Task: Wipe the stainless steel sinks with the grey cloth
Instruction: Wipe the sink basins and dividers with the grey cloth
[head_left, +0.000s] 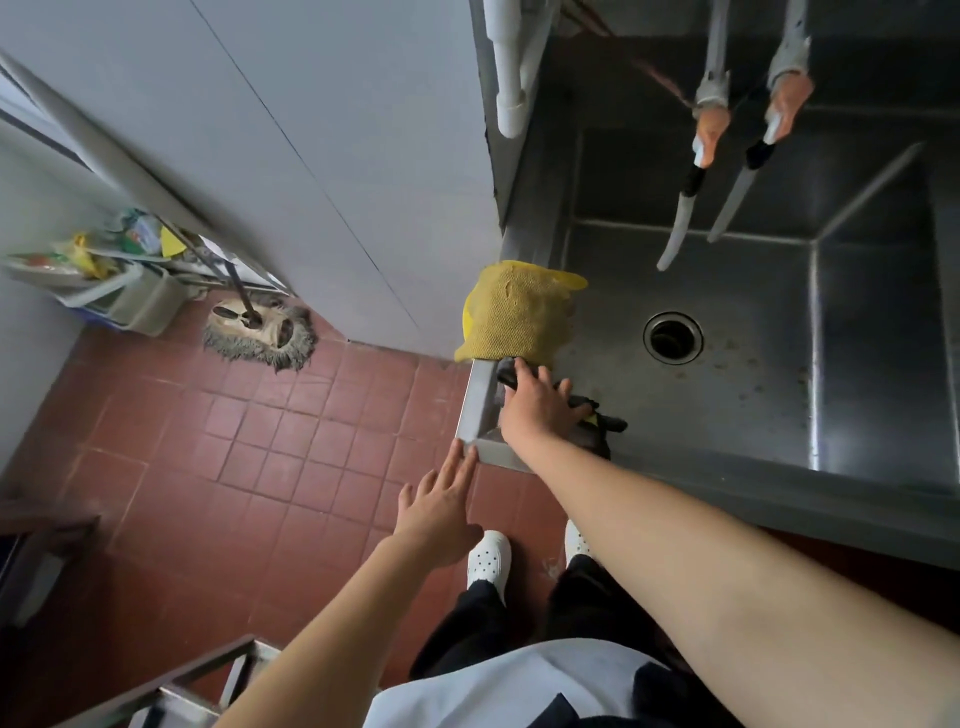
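A deep stainless steel sink (883, 483) fills the right side, with a round drain (672, 338) in its floor. A dark grey cloth (605, 422) lies bunched on the inner left wall near the front-left corner. My right hand (540, 410) lies over the cloth with fingers spread, pressing it against the steel. My left hand (441, 504) is stretched out below, its straight fingertips touching the outer front-left corner of the sink rim (480, 400). It holds nothing.
A yellow mesh cloth (514, 312) hangs over the left rim just beyond my right hand. Two hoses (680, 208) dangle into the sink from above. A mop (260, 332) and bins (140, 301) stand on the red tile floor at left. A metal frame (208, 670) sits at lower left.
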